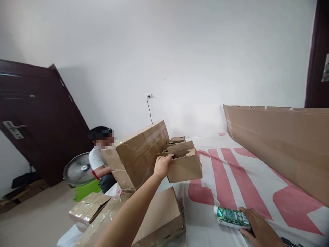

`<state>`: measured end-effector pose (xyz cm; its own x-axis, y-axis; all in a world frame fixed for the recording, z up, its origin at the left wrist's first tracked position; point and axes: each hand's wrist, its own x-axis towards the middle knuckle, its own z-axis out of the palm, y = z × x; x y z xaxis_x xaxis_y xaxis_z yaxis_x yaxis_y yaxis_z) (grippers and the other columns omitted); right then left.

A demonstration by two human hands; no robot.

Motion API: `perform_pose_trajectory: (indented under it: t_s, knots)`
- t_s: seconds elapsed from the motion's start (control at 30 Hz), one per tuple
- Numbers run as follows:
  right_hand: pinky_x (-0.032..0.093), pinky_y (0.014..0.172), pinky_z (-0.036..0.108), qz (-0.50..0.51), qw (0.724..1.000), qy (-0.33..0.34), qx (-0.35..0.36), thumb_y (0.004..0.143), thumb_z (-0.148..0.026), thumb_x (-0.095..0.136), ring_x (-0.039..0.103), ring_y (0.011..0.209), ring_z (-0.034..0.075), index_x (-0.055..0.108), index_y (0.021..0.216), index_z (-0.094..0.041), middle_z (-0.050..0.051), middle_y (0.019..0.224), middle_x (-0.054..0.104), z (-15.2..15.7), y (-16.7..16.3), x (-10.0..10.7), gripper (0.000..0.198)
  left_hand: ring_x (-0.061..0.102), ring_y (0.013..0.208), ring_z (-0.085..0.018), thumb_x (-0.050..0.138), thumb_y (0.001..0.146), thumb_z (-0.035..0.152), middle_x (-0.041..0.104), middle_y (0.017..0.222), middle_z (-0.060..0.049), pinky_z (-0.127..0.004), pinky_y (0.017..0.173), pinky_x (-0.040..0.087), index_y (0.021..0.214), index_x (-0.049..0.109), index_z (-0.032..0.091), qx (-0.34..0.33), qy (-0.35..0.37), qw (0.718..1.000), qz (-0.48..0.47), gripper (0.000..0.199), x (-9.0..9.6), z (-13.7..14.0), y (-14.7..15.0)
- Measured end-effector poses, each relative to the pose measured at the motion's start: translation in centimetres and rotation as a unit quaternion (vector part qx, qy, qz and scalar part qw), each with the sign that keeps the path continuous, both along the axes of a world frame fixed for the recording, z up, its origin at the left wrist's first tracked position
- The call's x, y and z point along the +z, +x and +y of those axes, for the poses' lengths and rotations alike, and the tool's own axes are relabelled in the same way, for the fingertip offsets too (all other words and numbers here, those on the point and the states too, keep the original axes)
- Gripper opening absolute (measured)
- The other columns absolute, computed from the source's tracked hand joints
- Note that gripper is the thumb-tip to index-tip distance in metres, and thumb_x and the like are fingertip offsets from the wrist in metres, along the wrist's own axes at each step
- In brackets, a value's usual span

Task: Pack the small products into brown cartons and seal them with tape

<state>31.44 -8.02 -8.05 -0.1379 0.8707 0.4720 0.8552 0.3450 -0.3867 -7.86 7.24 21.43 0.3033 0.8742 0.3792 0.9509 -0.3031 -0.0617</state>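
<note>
My left hand reaches forward to an open-topped brown cardboard box, its fingers clamped on the rim at the near left corner, some of them hidden past the edge; my right hand, low at the right, is curled round the end of a green-and-white drink carton, fingers on the far side and thumb on the near side; how hard it presses I cannot tell.

As I judge it, the work is partway: the box is open and in hand, the carton is in hand but outside it, on or just over a white cloth with pinkish-red shapes, nearer to me and to the right of the box; the box's flaps are not folded down, and I see no tape on it; its inside is too dark to tell what it holds.

The carton lies on its side, its white cap pointing left, with leafy print and small lettering too blurred to read; the box is plain, one flap raised at the back, a ragged notch in its rim; left of it rises a stack of taped cardboard boxes, and closer to me sits another cardboard box.
</note>
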Motion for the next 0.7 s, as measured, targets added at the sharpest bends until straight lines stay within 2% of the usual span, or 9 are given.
perform_pose_trajectory:
  t_s: [0.13, 0.3, 0.4, 0.47, 0.53, 0.6, 0.67, 0.7]
  knots:
    - [0.053, 0.096, 0.048, 0.015, 1.0, -0.009, -0.013, 0.081, -0.044, 0.058, 0.061, 0.114, 0.034, 0.061, 0.126, -0.023, 0.012, 0.119, 0.068, -0.2, -0.2, 0.4, 0.05, 0.057, 0.113, -0.025, 0.04, 0.091, 0.012, 0.069, 0.116, -0.009, -0.042, 0.103, 0.035, 0.112, 0.065, 0.024, 0.043, 0.032, 0.998, -0.028, 0.035, -0.5, -1.0, -3.1]
    - [0.051, 0.098, 0.049, 0.011, 1.0, -0.011, -0.014, 0.08, -0.047, 0.059, 0.062, 0.114, 0.035, 0.062, 0.126, -0.021, 0.013, 0.122, 0.067, -0.2, 0.2, 0.3, 0.053, 0.059, 0.112, -0.027, 0.043, 0.083, 0.007, 0.071, 0.112, -0.01, -0.044, 0.101, 0.035, 0.106, 0.069, 0.025, 0.075, -0.035, 0.996, -0.028, 0.039, -3.5, -2.0, -5.7]
    - [0.051, 0.097, 0.046, 0.035, 0.999, -0.039, 0.002, 0.077, -0.05, 0.062, 0.062, 0.113, 0.035, 0.063, 0.123, -0.02, 0.014, 0.121, 0.068, 0.3, 0.2, 0.9, 0.055, 0.049, 0.128, -0.031, 0.054, 0.073, 0.007, 0.062, 0.132, -0.01, -0.049, 0.102, 0.036, 0.126, 0.059, 0.025, 0.106, -0.074, 0.991, -0.035, 0.057, -5.2, -3.1, -5.9]
    - [0.052, 0.094, 0.042, 0.069, 0.995, -0.078, 0.009, 0.073, -0.049, 0.065, 0.063, 0.111, 0.034, 0.064, 0.12, -0.021, 0.014, 0.12, 0.068, 0.8, -0.5, 2.3, 0.055, 0.031, 0.141, -0.033, 0.059, 0.07, 0.011, 0.042, 0.151, -0.011, -0.053, 0.107, 0.029, 0.142, 0.041, 0.024, 0.121, -0.067, 0.989, -0.045, 0.075, -5.7, -4.5, -5.2]
    - [0.053, 0.09, 0.038, 0.101, 0.987, -0.119, 0.028, 0.069, -0.043, 0.066, 0.064, 0.108, 0.032, 0.064, 0.116, -0.022, 0.012, 0.118, 0.068, 1.5, -2.2, 4.3, 0.051, 0.016, 0.147, -0.031, 0.057, 0.075, 0.017, 0.026, 0.159, -0.01, -0.052, 0.113, 0.02, 0.148, 0.03, 0.022, 0.124, -0.039, 0.99, -0.054, 0.078, -5.9, -6.7, -4.0]
    - [0.052, 0.088, 0.035, 0.119, 0.98, -0.146, 0.063, 0.067, -0.034, 0.065, 0.063, 0.106, 0.029, 0.063, 0.111, -0.022, 0.01, 0.115, 0.067, 2.3, -4.6, 6.5, 0.045, 0.02, 0.146, -0.027, 0.049, 0.083, 0.023, 0.029, 0.157, -0.009, -0.046, 0.116, 0.019, 0.147, 0.033, 0.021, 0.112, -0.031, 0.991, -0.06, 0.065, -5.9, -9.4, -2.8]
    - [0.05, 0.088, 0.033, 0.129, 0.975, -0.157, 0.092, 0.064, -0.026, 0.062, 0.061, 0.106, 0.027, 0.062, 0.108, -0.023, 0.008, 0.113, 0.064, 3.2, -7.5, 8.1, 0.044, 0.032, 0.141, -0.028, 0.045, 0.087, 0.033, 0.041, 0.15, -0.012, -0.042, 0.115, 0.024, 0.143, 0.042, 0.016, 0.099, -0.086, 0.99, -0.06, 0.059, -6.2, -12.1, -2.2]
    - [0.049, 0.088, 0.032, 0.132, 0.973, -0.161, 0.098, 0.063, -0.024, 0.062, 0.061, 0.106, 0.026, 0.061, 0.107, -0.023, 0.008, 0.113, 0.063, 3.8, -8.9, 8.6, 0.045, 0.033, 0.141, -0.031, 0.048, 0.085, 0.042, 0.044, 0.148, -0.014, -0.044, 0.116, 0.024, 0.142, 0.043, 0.013, 0.099, -0.131, 0.985, -0.054, 0.064, -6.4, -13.3, -2.2]
